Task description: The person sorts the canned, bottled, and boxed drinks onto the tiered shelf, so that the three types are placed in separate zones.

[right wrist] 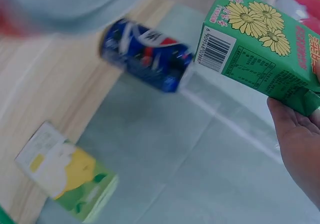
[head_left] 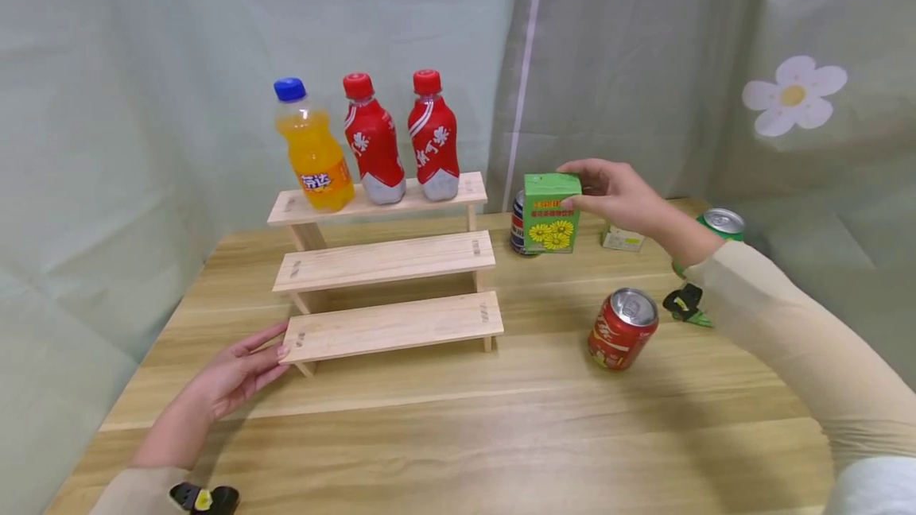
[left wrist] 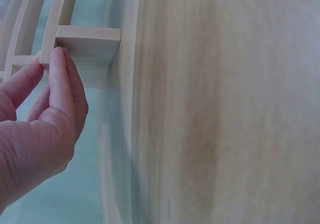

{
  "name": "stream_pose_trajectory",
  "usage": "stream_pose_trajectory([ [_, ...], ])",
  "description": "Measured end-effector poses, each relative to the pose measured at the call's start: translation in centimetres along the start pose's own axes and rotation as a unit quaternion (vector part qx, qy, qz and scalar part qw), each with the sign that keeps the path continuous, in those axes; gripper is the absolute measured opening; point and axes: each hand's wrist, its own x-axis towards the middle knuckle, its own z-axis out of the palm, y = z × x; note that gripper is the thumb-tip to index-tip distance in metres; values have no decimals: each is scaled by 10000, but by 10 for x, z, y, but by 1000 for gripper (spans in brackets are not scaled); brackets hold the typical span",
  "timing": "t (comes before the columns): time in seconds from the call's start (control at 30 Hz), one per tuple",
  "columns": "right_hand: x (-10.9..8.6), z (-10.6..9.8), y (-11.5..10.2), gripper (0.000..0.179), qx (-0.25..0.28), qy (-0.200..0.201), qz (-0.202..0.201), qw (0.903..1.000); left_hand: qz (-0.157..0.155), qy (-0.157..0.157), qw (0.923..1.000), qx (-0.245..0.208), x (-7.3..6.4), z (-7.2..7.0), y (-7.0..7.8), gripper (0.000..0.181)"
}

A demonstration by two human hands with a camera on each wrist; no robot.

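Note:
A three-step wooden rack (head_left: 390, 328) stands on the table. At the left end of its lowest step, my left hand (head_left: 239, 372) pinches the board's corner; the left wrist view shows thumb and fingers on either side of the board (left wrist: 50, 39). My right hand (head_left: 619, 195) holds a green drink carton (head_left: 549, 217) with yellow flowers by its upper part, above the table right of the rack. In the right wrist view the carton (right wrist: 255, 49) shows its barcode side. Partly hidden behind it is a dark blue can (head_left: 518, 225).
On the top step stand an orange soda bottle (head_left: 318, 157) and two red-wrapped bottles (head_left: 375, 149). A red cola can (head_left: 622, 330) is in front of my right arm. Farther back are a small carton (head_left: 622, 240), a green can (head_left: 723, 222) and a curtain (head_left: 608, 46).

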Motion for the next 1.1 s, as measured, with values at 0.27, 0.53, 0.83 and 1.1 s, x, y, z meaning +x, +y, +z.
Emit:
stream_pose_trajectory([
  [0.27,10,19,-33,40,396,-149,-75,9991,-36,43,10000,-17,2,-1,-2,39],
  [0.53,25,48,-68,41,725,-364,-276,9963,43,-126,9999,-81,2,-3,-3,40],
  [0.83,43,92,-95,41,1272,-627,-744,9871,106,-553,9982,-199,-1,-10,-8,43],
  [1.1,66,124,-123,42,1497,-665,-930,9821,176,-516,9982,-252,5,-10,-5,43],
])
